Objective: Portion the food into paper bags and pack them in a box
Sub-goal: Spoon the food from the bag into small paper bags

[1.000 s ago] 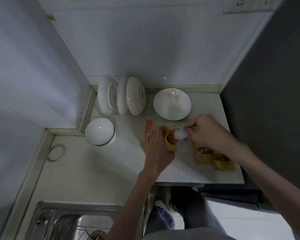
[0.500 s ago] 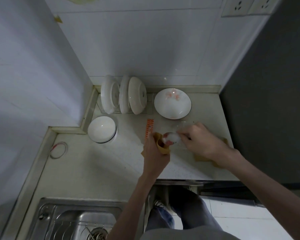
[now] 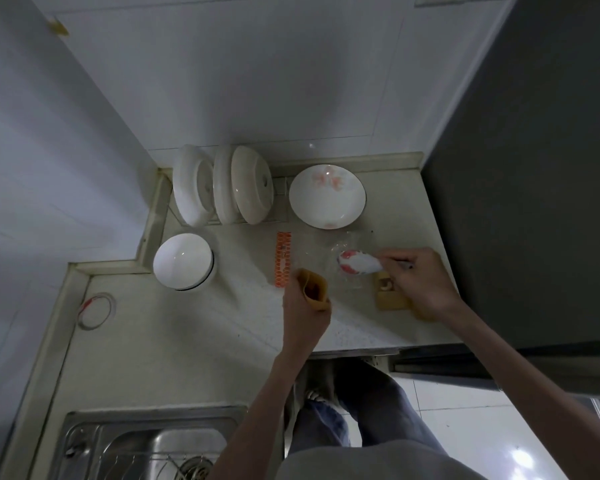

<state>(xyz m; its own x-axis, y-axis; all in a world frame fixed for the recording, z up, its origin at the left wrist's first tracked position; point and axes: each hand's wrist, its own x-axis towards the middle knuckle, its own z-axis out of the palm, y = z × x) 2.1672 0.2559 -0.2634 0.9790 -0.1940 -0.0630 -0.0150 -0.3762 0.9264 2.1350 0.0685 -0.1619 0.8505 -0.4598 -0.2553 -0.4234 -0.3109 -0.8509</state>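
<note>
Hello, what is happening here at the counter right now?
A person is portioning food into paper bags. The left hand grips an open paper bag upright on the counter. The right hand holds a white spoon with something red on it, beside the bag. A filled bag lies partly under the right hand.

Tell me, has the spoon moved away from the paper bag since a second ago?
Yes. The spoon has pulled back from the bag mouth to the person's right, now nearer the flowered plate.

White tiled walls (image 3: 257,81) meet a pale countertop (image 3: 174,334) — steel sink (image 3: 146,448) below, dim light.
</note>
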